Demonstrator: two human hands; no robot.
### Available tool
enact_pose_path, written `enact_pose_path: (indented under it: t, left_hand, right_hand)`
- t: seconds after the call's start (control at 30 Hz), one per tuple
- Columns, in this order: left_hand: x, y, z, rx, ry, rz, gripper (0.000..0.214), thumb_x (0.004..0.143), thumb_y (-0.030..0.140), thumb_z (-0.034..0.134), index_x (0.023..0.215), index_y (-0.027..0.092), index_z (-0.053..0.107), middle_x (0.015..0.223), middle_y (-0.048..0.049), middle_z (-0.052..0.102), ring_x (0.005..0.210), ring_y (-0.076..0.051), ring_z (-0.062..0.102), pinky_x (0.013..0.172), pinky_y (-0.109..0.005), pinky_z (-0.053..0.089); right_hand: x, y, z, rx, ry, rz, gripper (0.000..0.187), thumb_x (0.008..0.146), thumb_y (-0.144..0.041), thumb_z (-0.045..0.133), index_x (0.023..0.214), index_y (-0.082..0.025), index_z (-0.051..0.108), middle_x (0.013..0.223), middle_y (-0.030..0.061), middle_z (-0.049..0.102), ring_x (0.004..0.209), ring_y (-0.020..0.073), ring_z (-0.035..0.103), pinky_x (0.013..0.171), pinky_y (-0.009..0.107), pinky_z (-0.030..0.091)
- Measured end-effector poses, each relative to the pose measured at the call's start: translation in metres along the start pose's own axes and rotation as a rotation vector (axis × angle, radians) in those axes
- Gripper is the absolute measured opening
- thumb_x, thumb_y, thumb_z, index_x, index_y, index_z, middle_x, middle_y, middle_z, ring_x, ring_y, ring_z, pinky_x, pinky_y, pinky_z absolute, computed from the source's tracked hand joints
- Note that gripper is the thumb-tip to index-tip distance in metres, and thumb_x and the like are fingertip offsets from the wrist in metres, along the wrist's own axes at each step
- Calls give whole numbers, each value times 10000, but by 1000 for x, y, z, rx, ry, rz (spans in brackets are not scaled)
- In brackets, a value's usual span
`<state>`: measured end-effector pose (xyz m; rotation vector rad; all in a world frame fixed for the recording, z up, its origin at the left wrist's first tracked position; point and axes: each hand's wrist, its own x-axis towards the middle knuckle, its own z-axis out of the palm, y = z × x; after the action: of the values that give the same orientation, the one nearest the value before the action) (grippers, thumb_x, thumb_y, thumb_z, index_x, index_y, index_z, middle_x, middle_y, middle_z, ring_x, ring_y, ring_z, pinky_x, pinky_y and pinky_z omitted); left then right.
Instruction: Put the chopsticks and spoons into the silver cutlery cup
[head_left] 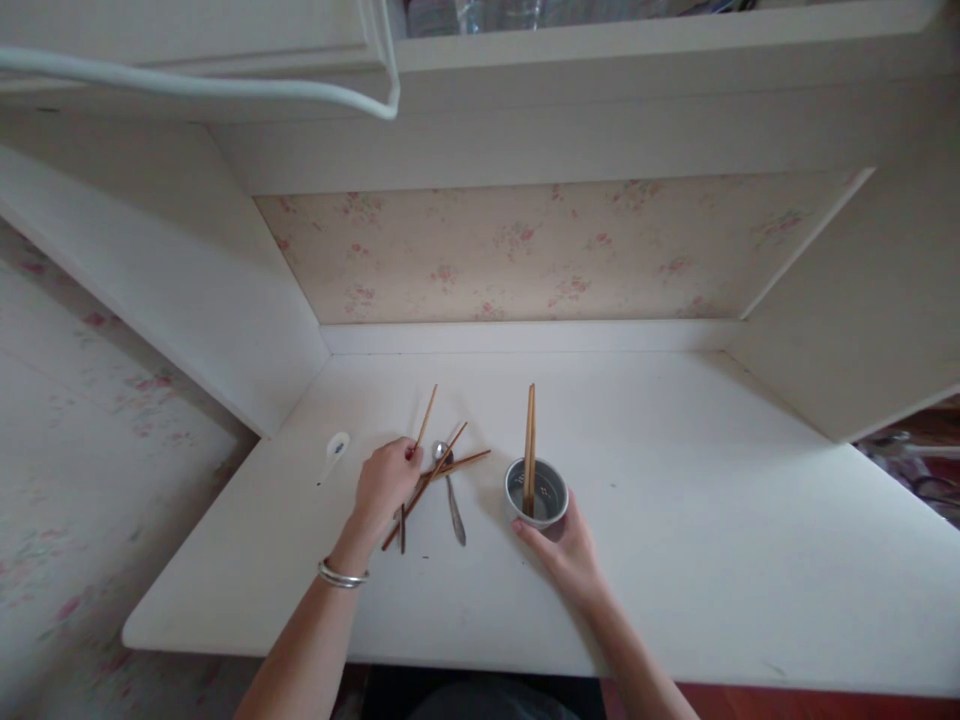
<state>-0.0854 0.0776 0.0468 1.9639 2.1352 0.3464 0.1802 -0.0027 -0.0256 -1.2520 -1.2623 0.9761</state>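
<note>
My left hand [386,483], a silver bangle at its wrist, pinches a wooden chopstick [427,412] that points up and away. Under and beside it, several loose chopsticks [450,447] lie crossed on the white desk top. A metal spoon [455,515] rests among them, its bowl at the far end and partly covered by a chopstick. My right hand [568,558] is wrapped round the near right side of a grey metal cup [556,500]. Inside the cup, chopsticks [530,440] stand upright, leaning together. The fingers behind the cup are hidden.
Left of my left hand lies a small white spoon-shaped piece [337,446] with a dark mark. White side panels [150,270] and a floral back wall [517,255] enclose the desk top [697,560]. Overhead are a shelf [660,45] and a white cable [225,87].
</note>
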Motion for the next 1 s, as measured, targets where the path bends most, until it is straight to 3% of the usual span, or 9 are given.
enact_pose_path:
  t: [0.1,0.2,0.37,0.63,0.8,1.0]
  left_hand:
    - [-11,9,-19,-468,15,41,321,919,427,490,1045,187,661,955,-74,732,882,-210,684,781,-306,510]
    - [-26,31,-39,-985,-78,48,447,861,485,585,1171,163,594,963,-77,714,840,-193,683,725,-301,553]
    - [-36,73,-55,-1315,-112,39,349,780,414,700,985,147,612,927,-50,689,752,-155,687,719,-302,583]
    - [-17,116,-31,-1283,-48,156,277,819,400,669,935,154,619,865,-25,665,772,-148,684,741,-304,608]
    - [-12,116,-6,-1013,-3,258,259,845,313,631,1073,193,595,902,-26,675,744,-138,679,684,-257,576]
    - [-21,117,4,-835,-48,333,206,904,368,558,928,191,660,898,-32,725,812,-156,691,766,-264,542]
  right_hand:
    - [0,1,0,-5,-1,0,696,710,-358,818,1325,-254,508,1269,92,642,1190,316,587,1052,543,427]
    - [0,1,0,13,-7,-5,710,717,-357,812,1343,-251,494,1290,95,631,1208,317,577,1058,540,423]
    - [0,-4,2,-14,2,-26,702,724,-368,807,1344,-246,500,1294,98,629,1208,320,576,1064,543,414]
    - [-1,-9,4,53,31,-27,712,691,-419,815,1322,-260,525,1284,95,638,1238,339,553,1050,559,430]
    - [0,-9,2,-14,-2,-38,683,734,-392,791,1332,-246,497,1288,99,626,1198,316,580,1051,540,424]
    - [0,-7,0,-47,-1,-57,681,740,-378,790,1336,-256,484,1288,92,623,1190,309,583,1034,518,443]
